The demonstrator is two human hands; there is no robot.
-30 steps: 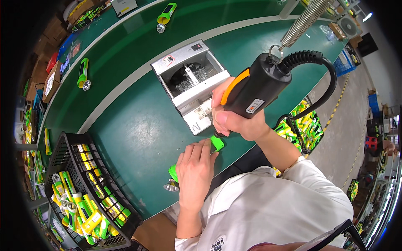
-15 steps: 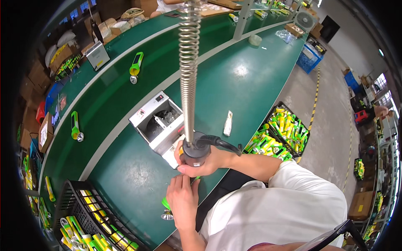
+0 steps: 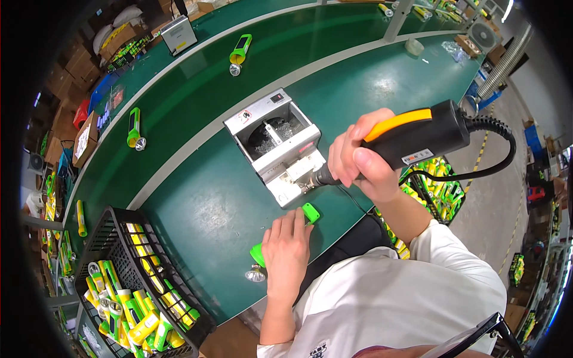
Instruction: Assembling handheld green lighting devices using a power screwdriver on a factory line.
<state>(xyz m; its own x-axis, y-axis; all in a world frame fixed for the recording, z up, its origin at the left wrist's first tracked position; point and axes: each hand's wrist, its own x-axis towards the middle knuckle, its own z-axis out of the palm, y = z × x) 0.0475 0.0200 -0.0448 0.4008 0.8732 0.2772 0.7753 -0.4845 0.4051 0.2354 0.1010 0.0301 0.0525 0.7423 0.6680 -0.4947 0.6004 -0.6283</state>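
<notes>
In my right hand [image 3: 370, 158] is an electric screwdriver [image 3: 418, 138], black with an orange lever, my fingers wrapped round its body. It is tilted almost level, its nose at the outlet of a grey screw feeder [image 3: 276, 156]. Small screws lie in the feeder's open hopper. Below that, my left hand [image 3: 286, 250] holds a green flashlight [image 3: 311, 213] down on the table. The flashlight's two ends show past my fingers, with a loose-looking silver reflector [image 3: 255, 274] at the lower left; its middle is hidden under my hand.
A black crate [image 3: 113, 238] of yellow-green flashlights stands at left. More flashlights fill a crate [image 3: 443, 203] right of my forearm. Two flashlights [image 3: 240, 53] [image 3: 134, 128] lie on the green belt [image 3: 191, 98] beyond the feeder. A black cable [image 3: 477, 177] loops from the screwdriver.
My right hand has moved the screwdriver from above the flashlight to the feeder's outlet, tipping it from upright to nearly level. My left hand stays on the flashlight. The view has shifted.
</notes>
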